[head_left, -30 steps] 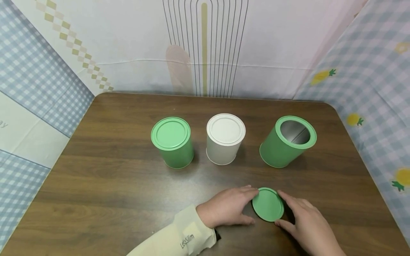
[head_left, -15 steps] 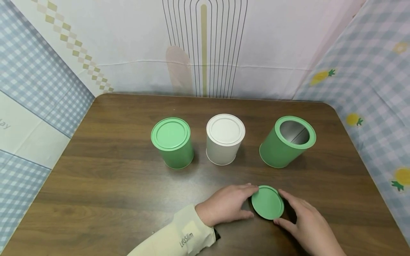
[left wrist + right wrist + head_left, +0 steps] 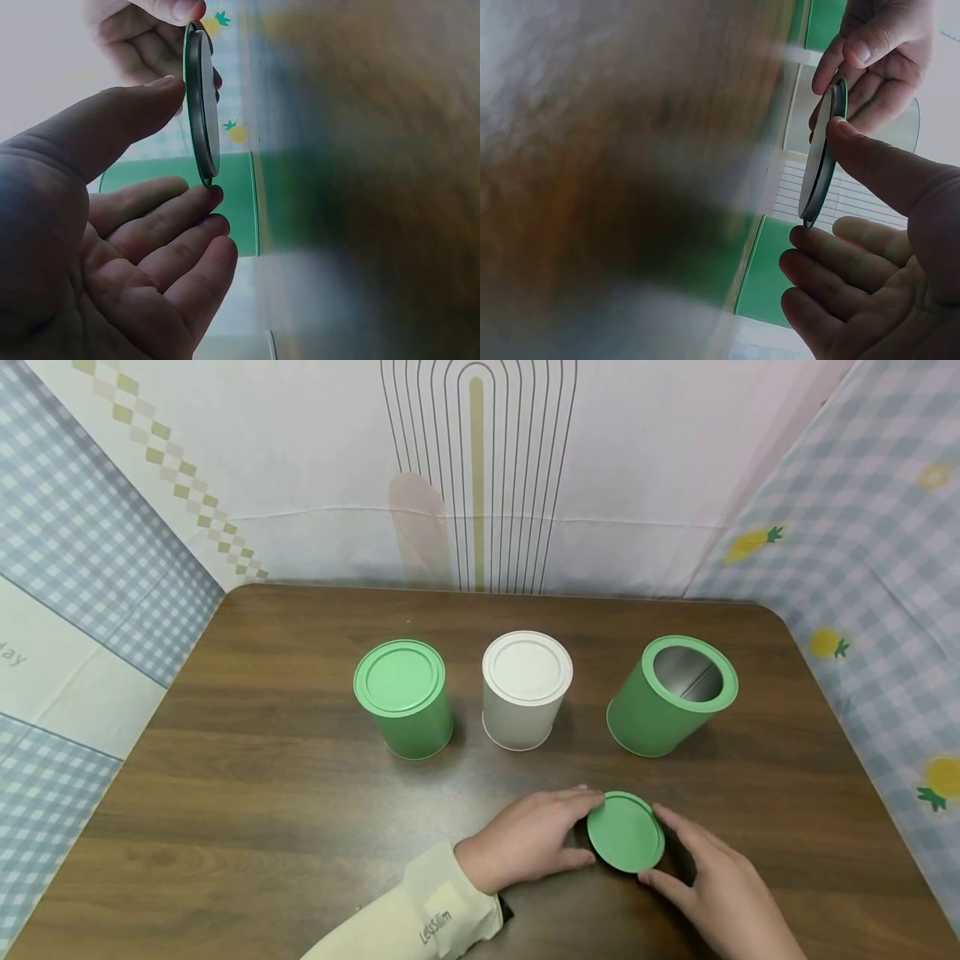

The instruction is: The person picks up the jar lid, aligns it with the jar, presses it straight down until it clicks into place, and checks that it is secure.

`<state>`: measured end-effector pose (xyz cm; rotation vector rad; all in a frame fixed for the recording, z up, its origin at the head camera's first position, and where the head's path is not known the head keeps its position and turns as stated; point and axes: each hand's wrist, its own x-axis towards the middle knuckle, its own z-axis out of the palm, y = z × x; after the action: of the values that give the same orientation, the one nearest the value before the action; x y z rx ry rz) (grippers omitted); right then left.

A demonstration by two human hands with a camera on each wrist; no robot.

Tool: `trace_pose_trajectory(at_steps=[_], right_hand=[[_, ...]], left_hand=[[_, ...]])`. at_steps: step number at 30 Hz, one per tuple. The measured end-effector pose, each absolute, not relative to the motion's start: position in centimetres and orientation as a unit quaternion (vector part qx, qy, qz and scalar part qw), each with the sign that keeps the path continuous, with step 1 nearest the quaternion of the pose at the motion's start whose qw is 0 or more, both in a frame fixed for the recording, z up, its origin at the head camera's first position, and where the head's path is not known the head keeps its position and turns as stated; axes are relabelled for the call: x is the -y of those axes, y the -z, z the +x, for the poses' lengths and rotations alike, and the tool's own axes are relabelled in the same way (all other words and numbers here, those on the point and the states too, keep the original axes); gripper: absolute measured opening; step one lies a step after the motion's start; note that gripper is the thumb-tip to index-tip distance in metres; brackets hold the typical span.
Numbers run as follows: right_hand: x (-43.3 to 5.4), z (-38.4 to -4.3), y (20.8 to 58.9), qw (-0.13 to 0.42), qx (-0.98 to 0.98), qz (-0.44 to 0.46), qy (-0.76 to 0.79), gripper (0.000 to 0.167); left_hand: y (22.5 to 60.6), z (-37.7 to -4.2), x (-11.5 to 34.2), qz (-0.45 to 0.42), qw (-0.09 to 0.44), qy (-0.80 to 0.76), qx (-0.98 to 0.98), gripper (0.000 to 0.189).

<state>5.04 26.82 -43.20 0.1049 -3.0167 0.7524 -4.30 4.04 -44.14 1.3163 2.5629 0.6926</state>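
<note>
A round green lid (image 3: 626,832) is held by its rim between both hands, its plain green face toward the head camera. Both wrist views show it raised off the table, with a pale underside (image 3: 211,105). My left hand (image 3: 528,842) holds the left edge with index finger and thumb. On the opposite edge my right hand (image 3: 720,881) holds the rim with its index fingertip and thumb. The other fingers of both hands extend beneath or beside the lid. Beyond it stands an uncovered green can (image 3: 656,714), its bare metal inside showing.
A white can (image 3: 522,718) with its lid on stands behind the left hand. Further left is a green can (image 3: 416,727), also lidded. All stand on a brown wooden table (image 3: 247,760). Patterned cloth (image 3: 315,460) hangs at the back and both sides.
The lid has risen slightly and shifted a little away from me, both hands moving with it. The cans stay put; the head view has tilted very slightly.
</note>
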Motion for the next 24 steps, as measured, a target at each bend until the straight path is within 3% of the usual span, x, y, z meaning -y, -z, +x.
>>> trace_pose_trajectory(at_steps=[9,24], right_hand=[[-26.67,5.01,43.08,0.015,0.967,0.025,-0.254,0.078],[-26.56,5.13,42.81,0.018,0.966,0.013,-0.259,0.077]], left_hand=[[44.29,-4.17,-4.12,0.438,0.047,-0.255,-0.861,0.059],[44.12,-4.23,-4.13,0.418,0.048,-0.273,-0.865,0.061]])
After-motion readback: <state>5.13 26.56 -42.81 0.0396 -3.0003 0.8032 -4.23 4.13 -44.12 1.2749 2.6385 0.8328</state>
